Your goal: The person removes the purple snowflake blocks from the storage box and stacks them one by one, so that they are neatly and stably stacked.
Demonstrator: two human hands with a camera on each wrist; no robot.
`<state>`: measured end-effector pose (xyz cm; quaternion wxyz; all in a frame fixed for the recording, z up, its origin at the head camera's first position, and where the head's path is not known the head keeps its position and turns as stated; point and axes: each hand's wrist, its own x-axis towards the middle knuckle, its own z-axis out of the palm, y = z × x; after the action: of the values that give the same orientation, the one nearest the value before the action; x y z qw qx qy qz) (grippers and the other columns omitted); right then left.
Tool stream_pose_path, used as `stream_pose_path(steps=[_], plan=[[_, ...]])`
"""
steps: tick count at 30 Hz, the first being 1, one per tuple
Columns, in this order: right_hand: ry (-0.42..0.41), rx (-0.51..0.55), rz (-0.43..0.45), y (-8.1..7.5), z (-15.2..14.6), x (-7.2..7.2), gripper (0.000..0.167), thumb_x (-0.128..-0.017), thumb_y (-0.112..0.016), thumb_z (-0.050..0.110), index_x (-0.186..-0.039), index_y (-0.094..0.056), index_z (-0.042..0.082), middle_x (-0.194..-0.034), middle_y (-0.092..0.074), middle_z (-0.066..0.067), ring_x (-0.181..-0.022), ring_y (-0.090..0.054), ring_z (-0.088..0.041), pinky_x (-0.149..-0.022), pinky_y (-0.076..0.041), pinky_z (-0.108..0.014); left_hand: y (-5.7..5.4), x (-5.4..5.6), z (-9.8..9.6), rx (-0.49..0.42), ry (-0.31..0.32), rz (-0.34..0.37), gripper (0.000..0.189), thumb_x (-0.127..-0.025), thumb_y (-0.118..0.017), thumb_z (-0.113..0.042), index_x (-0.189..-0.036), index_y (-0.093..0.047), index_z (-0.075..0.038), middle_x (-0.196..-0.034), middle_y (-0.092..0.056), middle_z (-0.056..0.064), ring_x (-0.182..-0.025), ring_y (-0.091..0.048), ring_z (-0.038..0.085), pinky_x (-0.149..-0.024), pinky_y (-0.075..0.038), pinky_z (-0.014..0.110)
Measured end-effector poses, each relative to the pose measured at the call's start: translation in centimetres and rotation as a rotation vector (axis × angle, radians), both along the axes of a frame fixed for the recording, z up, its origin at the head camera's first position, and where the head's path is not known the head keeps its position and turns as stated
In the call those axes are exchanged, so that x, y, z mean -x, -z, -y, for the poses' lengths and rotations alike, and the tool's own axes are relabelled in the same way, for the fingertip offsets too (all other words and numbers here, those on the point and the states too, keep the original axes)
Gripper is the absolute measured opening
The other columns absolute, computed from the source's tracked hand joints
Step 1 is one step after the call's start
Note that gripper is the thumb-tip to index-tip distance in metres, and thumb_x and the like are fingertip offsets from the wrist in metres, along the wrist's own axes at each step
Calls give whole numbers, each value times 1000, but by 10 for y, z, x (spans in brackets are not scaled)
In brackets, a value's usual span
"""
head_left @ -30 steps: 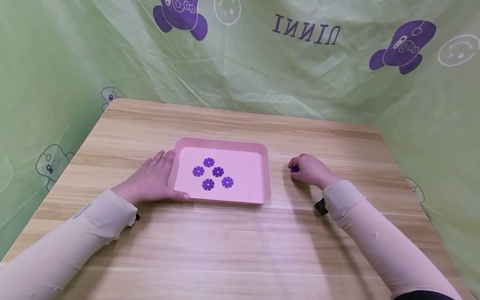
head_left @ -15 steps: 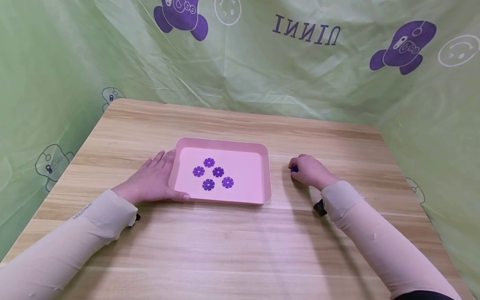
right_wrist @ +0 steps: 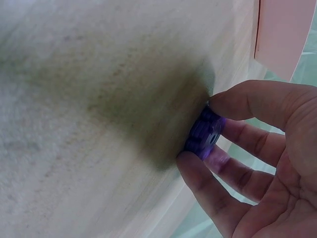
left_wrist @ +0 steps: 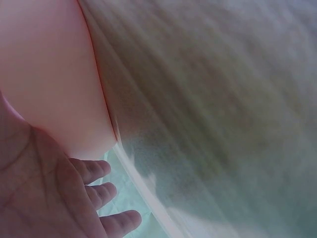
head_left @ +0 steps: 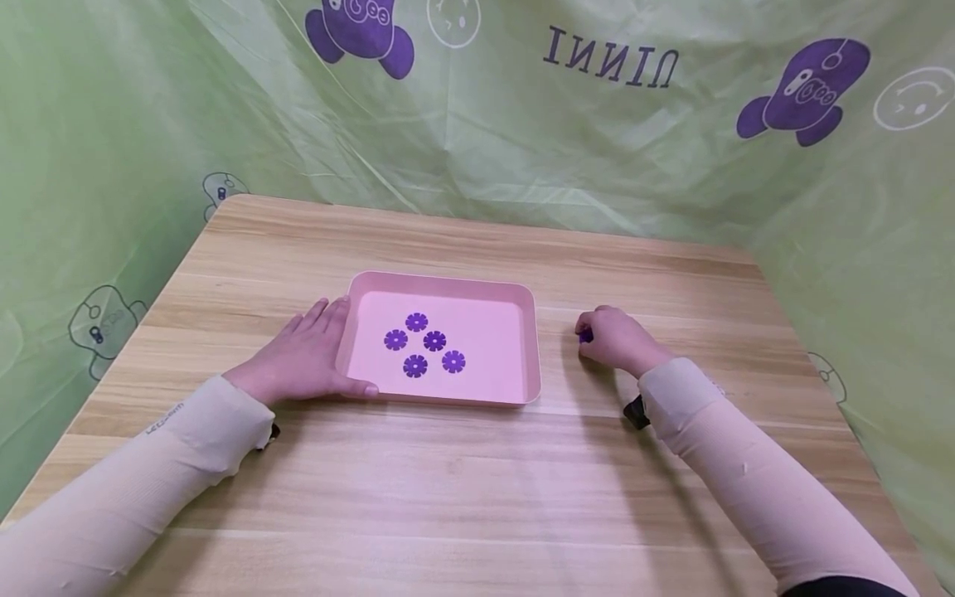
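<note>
One tray edge (head_left: 351,333) | left hand (head_left: 302,356) touching | right hand (head_left: 621,340) pinching discs (right_wrist: 204,133) (wood (head_left: 555,340) between)

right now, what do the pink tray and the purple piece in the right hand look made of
Pink tray: probably plastic, matte, judging by smooth walls and rounded corners. Purple piece: likely plastic, perhaps translucent; a finger behind it looks purple-tinted.

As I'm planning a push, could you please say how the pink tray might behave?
The pink tray probably won't tip, being wide and shallow. It looks thin-walled, so perhaps light. The purple discs lying inside might slide.
</note>
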<state>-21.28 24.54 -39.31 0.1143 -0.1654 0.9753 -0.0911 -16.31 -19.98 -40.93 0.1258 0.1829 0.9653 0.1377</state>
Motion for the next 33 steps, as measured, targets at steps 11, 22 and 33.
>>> stream_pose_path(steps=[11,22,33], plan=[[0,-13,-4,-1,2,-2,22,-85,-67,6,-105,-70,-3,-98,-64,-17,-92,-60,-33,-89,-52,-49,1,0,0,-5,-4,0,148,-71,-69,-87,-160,-4,12,-167,-9,33,-152,-5,53,-121,-7,67],[-6,3,-6,1,0,-2,24,-85,-65,5,-106,-70,-5,-99,-66,-18,-94,-60,-33,-91,-52,-50,1,-1,0,-9,-1,-5,147,-71,-69,-86,-160,-4,12,-167,-9,32,-152,-4,53,-121,-7,68],[75,79,27,-15,-3,1,39,-100,-56,26,-119,-67,-6,-112,-69,-26,-106,-65,-41,-95,-51,-55,3,0,1,-9,0,2,149,-70,-67,-89,-160,-2,11,-167,-7,32,-153,-4,53,-121,-8,67]])
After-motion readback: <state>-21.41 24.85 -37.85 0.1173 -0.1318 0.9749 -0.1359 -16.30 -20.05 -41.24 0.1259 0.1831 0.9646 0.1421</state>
